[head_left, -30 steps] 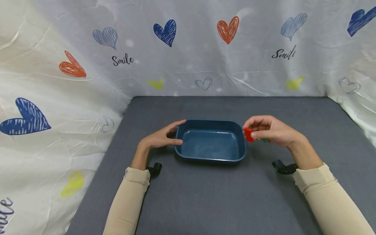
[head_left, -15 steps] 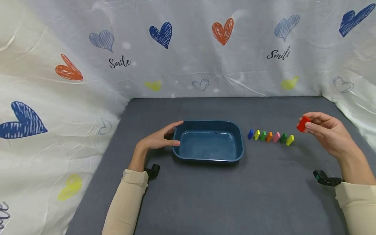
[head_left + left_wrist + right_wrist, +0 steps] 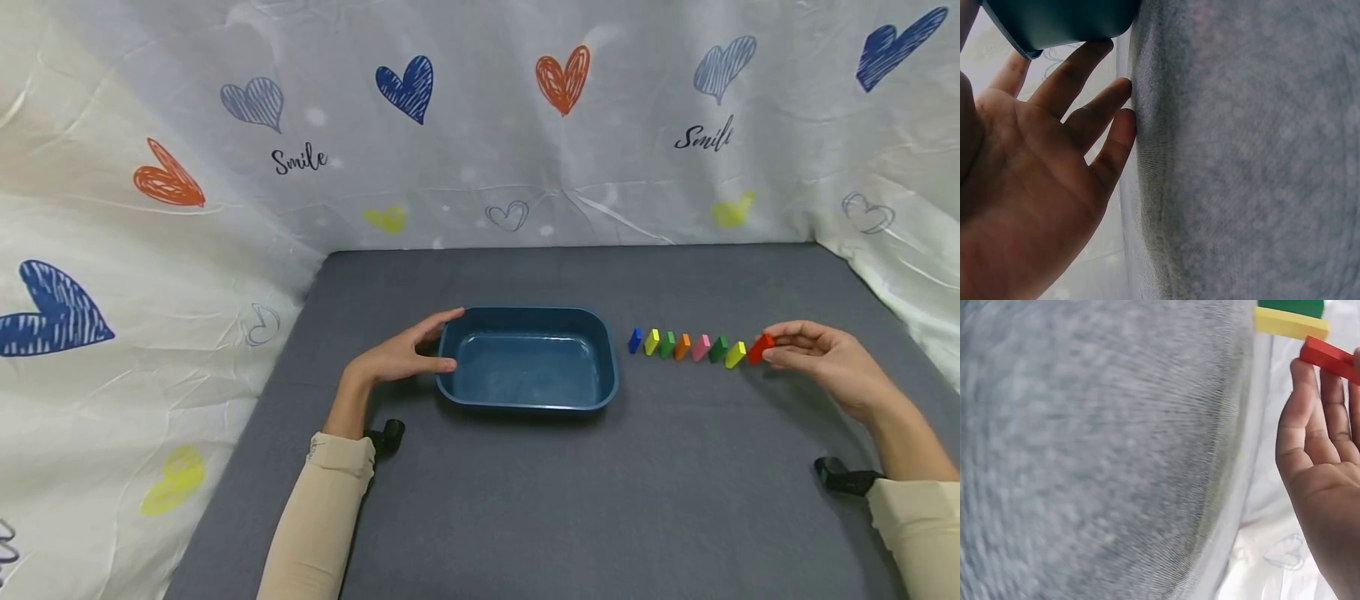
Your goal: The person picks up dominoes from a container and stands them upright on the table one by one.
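Note:
At the left end of a dark blue rectangular tray [image 3: 527,408], my left hand [image 3: 405,354] holds the rim, thumb over the edge. In the left wrist view, fingers of that hand lie spread against the tray's outer wall [image 3: 1072,19]. My right hand [image 3: 832,367] pinches a red domino [image 3: 761,347] between thumb and fingers, at the right end of a row. The row holds several upright dominoes, from a blue domino [image 3: 635,340] beside the tray to a yellow domino [image 3: 735,355] close to the red one. The right wrist view shows the red domino [image 3: 1329,357] near the yellow one.
A grey cloth [image 3: 570,500] covers the table. White curtain with printed hearts [image 3: 465,125] hangs behind and at the left. Dark wrist cameras are strapped on both wrists, over beige cuffs.
My right hand moved right from the tray's right side, uncovering the domino row, then came down with the red domino to the row's right end. My left hand stayed on the tray.

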